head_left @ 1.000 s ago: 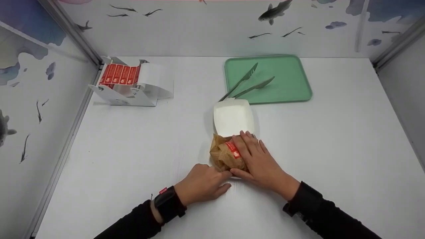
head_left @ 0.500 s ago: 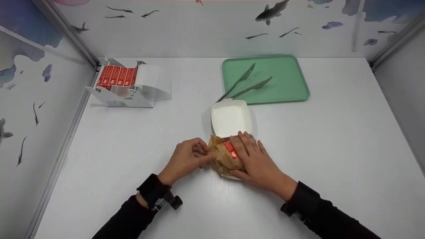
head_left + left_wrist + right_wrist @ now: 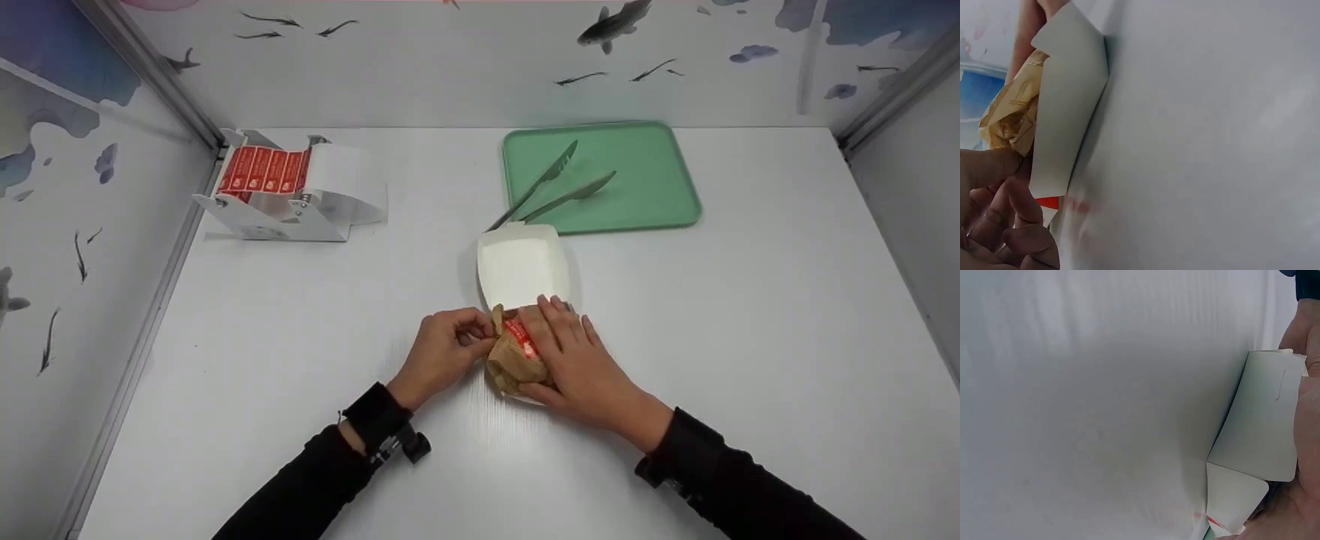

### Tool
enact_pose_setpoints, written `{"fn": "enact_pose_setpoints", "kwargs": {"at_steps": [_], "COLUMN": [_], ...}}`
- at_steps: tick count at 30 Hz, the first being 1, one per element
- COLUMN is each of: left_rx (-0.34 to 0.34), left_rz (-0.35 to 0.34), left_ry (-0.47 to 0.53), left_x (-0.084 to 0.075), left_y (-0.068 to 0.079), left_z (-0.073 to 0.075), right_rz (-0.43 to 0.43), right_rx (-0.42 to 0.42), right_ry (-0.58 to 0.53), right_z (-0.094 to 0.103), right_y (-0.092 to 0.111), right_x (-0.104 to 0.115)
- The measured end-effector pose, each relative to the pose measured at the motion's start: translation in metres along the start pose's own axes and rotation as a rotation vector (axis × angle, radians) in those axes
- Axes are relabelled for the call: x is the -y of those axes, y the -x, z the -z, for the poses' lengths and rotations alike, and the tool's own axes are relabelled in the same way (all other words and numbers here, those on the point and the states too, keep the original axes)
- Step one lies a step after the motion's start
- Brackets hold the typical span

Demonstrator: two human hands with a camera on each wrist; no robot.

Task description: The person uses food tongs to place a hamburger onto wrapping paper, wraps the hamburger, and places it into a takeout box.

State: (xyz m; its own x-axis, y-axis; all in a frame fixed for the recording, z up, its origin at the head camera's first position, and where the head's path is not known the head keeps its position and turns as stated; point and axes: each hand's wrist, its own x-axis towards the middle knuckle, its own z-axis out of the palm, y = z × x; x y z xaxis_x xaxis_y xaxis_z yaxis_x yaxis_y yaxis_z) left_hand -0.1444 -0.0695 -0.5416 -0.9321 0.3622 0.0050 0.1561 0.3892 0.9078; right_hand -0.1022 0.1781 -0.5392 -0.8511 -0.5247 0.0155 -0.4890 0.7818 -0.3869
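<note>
White tabletop (image 3: 300, 337), printed wall panel (image 3: 450, 67) behind, green tray (image 3: 637, 180) upper right of centre. Brown-wrapped parcel (image 3: 514, 365) sits in the open white box (image 3: 523, 262), mid-frame. Left hand (image 3: 442, 349) pinches its paper edge (image 3: 1026, 129) by the near-left box wall (image 3: 1067, 112); right hand (image 3: 581, 367) lies flattish over the parcel, not clenched. Looks like a tucking step. Next move calls for getting that edge inside the wall, right hand steady.

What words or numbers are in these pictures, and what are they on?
There are none I can read for sure.
Red sticker on the brown paper wrapper: pale print, too small and blurred.
Red labels on the label dispenser: pale print, too small to read.
Red patch by the white clamshell box: only a bit shows, nothing readable.
</note>
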Motion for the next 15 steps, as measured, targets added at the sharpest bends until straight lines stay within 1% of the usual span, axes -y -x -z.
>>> {"fn": "enact_pose_setpoints", "kwargs": {"at_steps": [4, 7, 9, 10, 12, 13, 15], "left_rx": [-0.006, 0.009, 0.034, 0.051, 0.09, 0.107, 0.13], "left_rz": [-0.062, -0.08, -0.08, -0.08, -0.081, -0.079, -0.052], "left_ry": [-0.207, -0.347, -0.407, -0.42, -0.405, -0.386, -0.31], "left_x": [-0.001, -0.0008, 0.0004, 0.0011, 0.0027, 0.003, 0.003], "left_y": [0.001, 0.0012, 0.0009, 0.0007, 0.0003, -0.0002, -0.0011], "left_z": [-0.0026, -0.0033, -0.0034, -0.0033, -0.0028, -0.0022, -0.0003], "right_rz": [0.002, -0.006, -0.015, -0.019, -0.023, -0.023, -0.026], "right_rx": [-0.013, -0.025, -0.03, -0.032, -0.033, -0.032, -0.026], "right_ry": [0.005, 0.007, 0.015, 0.016, 0.021, 0.022, 0.019], "right_z": [-0.0006, -0.0013, -0.0018, -0.0019, -0.0022, -0.0023, -0.0026], "right_y": [0.0004, 0.0016, 0.0024, 0.0028, 0.0032, 0.0032, 0.0029], "right_x": [-0.0003, 0.0001, 0.0003, 0.0006, 0.0008, 0.001, 0.0009]}}
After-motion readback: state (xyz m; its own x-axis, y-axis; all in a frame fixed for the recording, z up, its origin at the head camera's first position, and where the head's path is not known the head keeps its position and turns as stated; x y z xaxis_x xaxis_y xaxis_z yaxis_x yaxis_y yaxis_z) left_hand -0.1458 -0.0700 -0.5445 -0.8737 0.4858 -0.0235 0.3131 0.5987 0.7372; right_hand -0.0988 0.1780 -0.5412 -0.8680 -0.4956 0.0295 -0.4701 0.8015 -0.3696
